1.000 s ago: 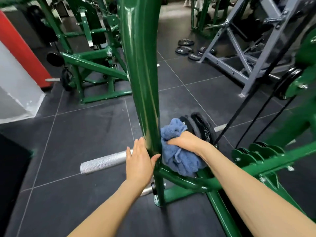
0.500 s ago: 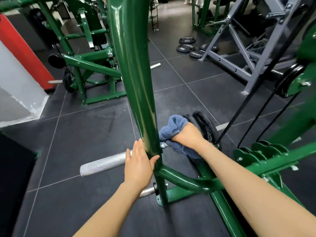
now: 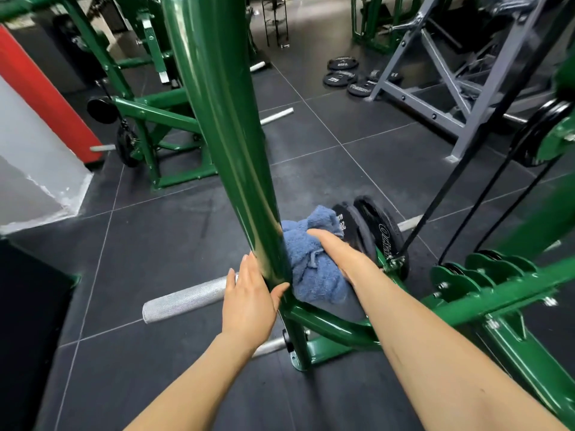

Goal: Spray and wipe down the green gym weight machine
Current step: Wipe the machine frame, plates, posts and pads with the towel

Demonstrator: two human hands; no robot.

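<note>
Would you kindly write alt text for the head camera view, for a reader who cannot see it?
A person's right hand presses a crumpled blue towel against a glossy green upright post of a gym machine, while the left hand braces the post's other side. Black weight plates sit behind on dark floor tiles.

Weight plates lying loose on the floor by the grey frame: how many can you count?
4, clustered far back: one farthest, one nearer left, one nearest, one against the grey frame, partly hidden. More may sit behind it.
</note>
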